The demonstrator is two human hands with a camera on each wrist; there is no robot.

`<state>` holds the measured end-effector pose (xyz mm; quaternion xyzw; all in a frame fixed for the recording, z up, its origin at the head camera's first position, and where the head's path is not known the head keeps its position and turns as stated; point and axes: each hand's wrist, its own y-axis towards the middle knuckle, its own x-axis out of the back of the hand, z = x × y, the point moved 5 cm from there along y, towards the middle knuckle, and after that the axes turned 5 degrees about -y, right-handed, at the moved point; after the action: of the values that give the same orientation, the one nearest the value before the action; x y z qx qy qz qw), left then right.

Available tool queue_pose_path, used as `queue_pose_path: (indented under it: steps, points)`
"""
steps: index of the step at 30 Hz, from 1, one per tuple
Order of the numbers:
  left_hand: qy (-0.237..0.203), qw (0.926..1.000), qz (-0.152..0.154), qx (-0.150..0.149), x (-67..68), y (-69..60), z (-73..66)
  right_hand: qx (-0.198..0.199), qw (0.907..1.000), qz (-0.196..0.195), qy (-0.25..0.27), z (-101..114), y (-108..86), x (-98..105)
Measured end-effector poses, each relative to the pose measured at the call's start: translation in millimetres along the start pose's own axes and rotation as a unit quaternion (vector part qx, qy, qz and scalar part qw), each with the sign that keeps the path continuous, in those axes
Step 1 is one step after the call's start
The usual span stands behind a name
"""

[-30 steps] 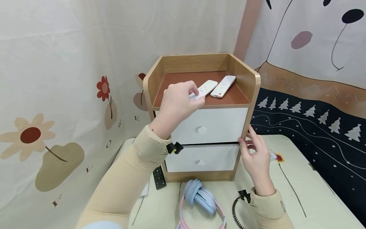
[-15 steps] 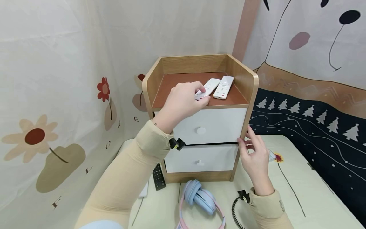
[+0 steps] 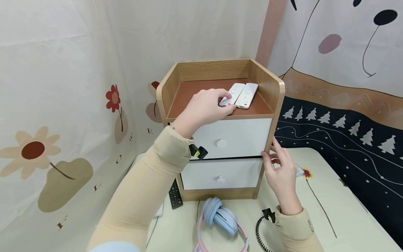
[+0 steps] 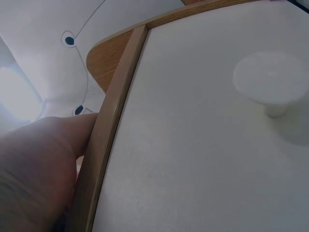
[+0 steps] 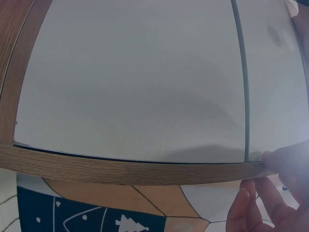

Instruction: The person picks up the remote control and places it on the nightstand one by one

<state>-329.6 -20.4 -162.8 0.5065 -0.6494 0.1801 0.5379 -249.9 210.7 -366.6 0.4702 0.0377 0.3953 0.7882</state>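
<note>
Two white remote controls lie side by side on the brown top shelf of a small wooden cabinet [image 3: 217, 194]. My left hand [image 3: 207, 106] pinches the near end of the left remote control [image 3: 237, 91], its fingers partly covering it. Beside it, the right remote control [image 3: 247, 95] is untouched. In the left wrist view, my left hand [image 4: 38, 164] reaches over the shelf's front edge, and a round white knob [image 4: 270, 79] shows on the drawer. My right hand [image 3: 282, 171] grips the cabinet's right side edge, thumb in front; the right wrist view shows these fingers [image 5: 239, 205] beside the wooden edge.
The cabinet has an upper drawer [image 3: 204, 140] and a lower drawer [image 3: 198, 175], both closed. Blue and pink headphones [image 3: 226, 221] lie in front of it. A black remote control [image 3: 175, 196] pokes out at its left foot. A coiled black cord [image 3: 259, 232] hangs near my right wrist.
My left hand has slid the left remote control rightward and turned it, so it now lies alongside the other one. The right remote control has turned slightly. My right hand has stayed put.
</note>
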Motion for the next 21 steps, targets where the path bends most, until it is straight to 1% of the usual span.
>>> queue_pose_path:
  steps: [4, 8, 15, 21]
  points:
    - [0.001, 0.9998, 0.021, -0.006, -0.2, 2.9, 0.7, -0.004, 1.0, 0.004, 0.002, -0.7, 0.0, -0.1]
    - [-0.003, 0.9995, 0.031, -0.005, -1.0, 3.2, 2.2, 0.0, 1.0, 0.002, 0.001, 0.4, 0.1, 0.1]
    - [-0.008, 0.9997, 0.022, -0.005, -0.9, 0.6, 3.0, 0.001, 1.0, 0.002, 0.003, 3.9, 0.7, 0.5]
    - [-0.001, 0.9998, 0.017, -0.006, -1.3, -1.0, 1.6, -0.008, 1.0, 0.001, 0.006, 4.9, 0.0, 1.1]
